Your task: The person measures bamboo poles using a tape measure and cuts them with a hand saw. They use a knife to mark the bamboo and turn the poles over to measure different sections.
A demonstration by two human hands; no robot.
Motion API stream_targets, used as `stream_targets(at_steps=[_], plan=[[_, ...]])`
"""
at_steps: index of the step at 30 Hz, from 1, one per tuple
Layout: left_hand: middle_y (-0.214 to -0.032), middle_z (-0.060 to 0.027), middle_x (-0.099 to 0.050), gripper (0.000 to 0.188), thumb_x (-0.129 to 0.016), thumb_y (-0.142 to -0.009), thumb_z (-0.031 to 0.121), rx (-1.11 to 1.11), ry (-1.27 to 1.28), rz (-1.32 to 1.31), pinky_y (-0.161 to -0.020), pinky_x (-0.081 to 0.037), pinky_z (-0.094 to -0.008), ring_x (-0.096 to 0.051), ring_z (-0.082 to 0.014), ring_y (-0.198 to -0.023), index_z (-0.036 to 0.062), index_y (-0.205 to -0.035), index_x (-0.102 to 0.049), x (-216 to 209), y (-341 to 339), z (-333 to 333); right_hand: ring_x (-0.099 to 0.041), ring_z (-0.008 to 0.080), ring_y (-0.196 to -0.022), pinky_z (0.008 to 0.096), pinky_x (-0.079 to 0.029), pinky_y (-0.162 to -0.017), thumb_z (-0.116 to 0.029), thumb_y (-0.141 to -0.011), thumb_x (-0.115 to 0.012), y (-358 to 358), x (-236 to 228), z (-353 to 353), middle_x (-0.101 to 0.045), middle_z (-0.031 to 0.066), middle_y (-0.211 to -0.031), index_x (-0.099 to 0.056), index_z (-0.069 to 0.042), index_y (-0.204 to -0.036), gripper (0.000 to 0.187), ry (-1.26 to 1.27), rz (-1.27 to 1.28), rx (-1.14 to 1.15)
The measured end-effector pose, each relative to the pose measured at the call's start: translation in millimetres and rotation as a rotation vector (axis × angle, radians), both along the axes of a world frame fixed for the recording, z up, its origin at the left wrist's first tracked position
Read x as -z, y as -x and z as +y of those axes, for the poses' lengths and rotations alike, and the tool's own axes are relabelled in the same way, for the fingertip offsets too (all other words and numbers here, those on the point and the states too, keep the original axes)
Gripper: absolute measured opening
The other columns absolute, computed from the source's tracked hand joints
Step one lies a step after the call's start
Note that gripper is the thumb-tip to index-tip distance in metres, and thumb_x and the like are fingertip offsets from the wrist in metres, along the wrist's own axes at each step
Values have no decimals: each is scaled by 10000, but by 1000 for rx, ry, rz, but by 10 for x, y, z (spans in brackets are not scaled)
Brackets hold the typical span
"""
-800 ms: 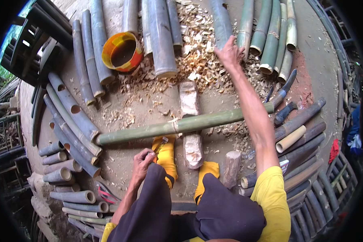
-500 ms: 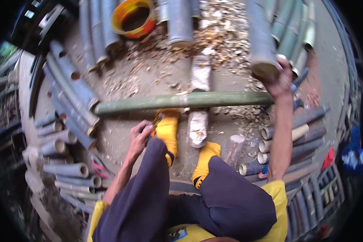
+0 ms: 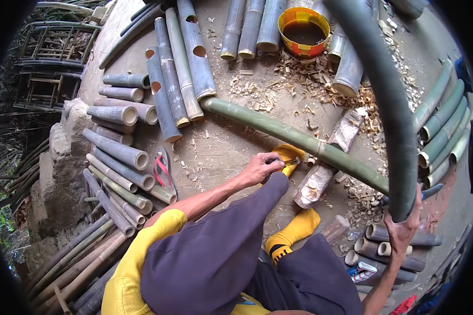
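My right hand [image 3: 404, 226] is closed round the lower end of a thick grey-green bamboo pole [image 3: 399, 126], which rises past the top of the head view. Over my left knee, my left hand [image 3: 265, 168] is closed on a small tool with a dark metal tip [image 3: 291, 161]; its exact kind is hard to make out. A long green bamboo pole [image 3: 268, 125] lies across a pale wooden block [image 3: 312, 186] in front of my feet. Its right end passes behind the pole in my right hand. My feet are in yellow socks [image 3: 299, 226], on either side of the block.
Cut bamboo lengths [image 3: 121, 149] are piled at the left, some drilled with round holes [image 3: 198, 51]. A yellow-and-red bucket of dark liquid [image 3: 303, 32] stands at the back among wood shavings [image 3: 320, 79]. Green bamboo pieces [image 3: 441, 126] lie at the right. A sandal [image 3: 164, 170] rests near the left pile.
The view has turned left, so the scene has shifted right. My right hand has lifted the thick bamboo pole, now close to the camera. My left hand stays closed near my left knee.
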State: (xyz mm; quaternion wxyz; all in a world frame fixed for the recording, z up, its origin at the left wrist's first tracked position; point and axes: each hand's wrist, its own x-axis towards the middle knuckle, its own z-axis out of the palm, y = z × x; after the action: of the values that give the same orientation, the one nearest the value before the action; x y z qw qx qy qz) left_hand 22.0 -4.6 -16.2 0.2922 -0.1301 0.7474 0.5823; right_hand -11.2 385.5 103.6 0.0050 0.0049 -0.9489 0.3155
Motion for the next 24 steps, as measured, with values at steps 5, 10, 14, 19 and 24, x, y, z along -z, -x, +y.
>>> stream_targets(at_steps=[5,10,14,19,24], plan=[[-676,18,-521,244,-566,-869,256,-18,-1,26,-589,-371,-249,-449,-68,-653,19,-827,-611,-16,93,186,-550,313,-931,420,-421,-861,-30,-570,-696,526,89,-58,-565,143,-1041,-434,-102,-1337,814,-513,317,-443],[-702,11,-544,219,-597,-852,233,-76,-85,-2,-613,-386,-241,-476,-71,-682,17,-838,-628,23,29,146,-502,229,-814,396,-386,-829,-8,-685,-584,937,342,-625,-549,73,-804,-506,-92,-1281,607,-643,393,-604],[-664,38,-514,203,-589,-861,221,-118,-89,23,-560,-356,-227,-443,-41,-632,22,-835,-623,10,82,102,-513,202,-817,412,-377,-849,-25,-761,-508,836,659,-563,-551,55,-762,-494,-64,-1279,520,-618,345,-642],[-636,20,-523,212,-600,-847,220,-65,-45,80,-516,-356,-234,-448,-43,-588,10,-823,-622,-60,272,80,-518,209,-806,365,-404,-812,-24,-749,-537,622,595,-636,-558,72,-807,-520,-41,-1234,485,-526,302,-603],[-767,-105,-637,226,-616,-815,248,247,161,336,-625,-466,-325,-610,-198,-674,34,-877,-650,-394,526,281,-561,276,-892,391,-460,-811,-43,-735,-649,297,395,-1237,-576,129,-901,-561,-22,-1150,424,225,215,-422]])
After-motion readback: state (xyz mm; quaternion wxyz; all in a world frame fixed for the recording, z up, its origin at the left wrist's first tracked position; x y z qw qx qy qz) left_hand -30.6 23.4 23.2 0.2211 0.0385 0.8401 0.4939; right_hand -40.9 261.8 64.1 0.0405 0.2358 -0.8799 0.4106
